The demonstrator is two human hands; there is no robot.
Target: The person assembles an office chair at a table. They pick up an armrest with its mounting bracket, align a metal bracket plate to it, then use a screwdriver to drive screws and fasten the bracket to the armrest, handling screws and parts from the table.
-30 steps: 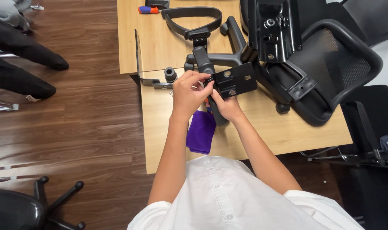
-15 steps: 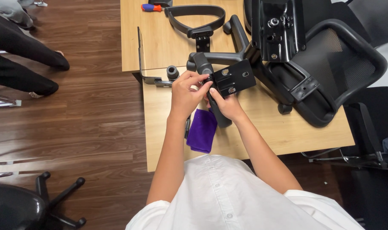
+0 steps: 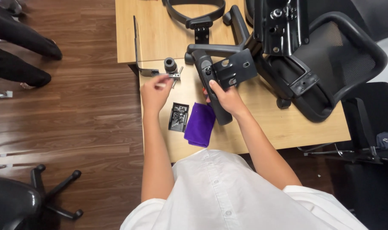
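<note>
Table (image 3: 288,123) of pale wood stands on dark plank floor (image 3: 74,127).

Surface (image 3: 288,123): carries all the parts.
Tray (image 3: 178,116): near front edge, just left of the cloth (image 3: 200,124), touching it.
Armrest (image 3: 215,85): right of the cloth, its bracket (image 3: 234,68) behind.
Chair back (image 3: 326,64): right half, overhanging the edge.
Wrench (image 3: 168,76): behind the tray, beside a cap (image 3: 170,64).
Headrest (image 3: 194,10): far back.
</note>
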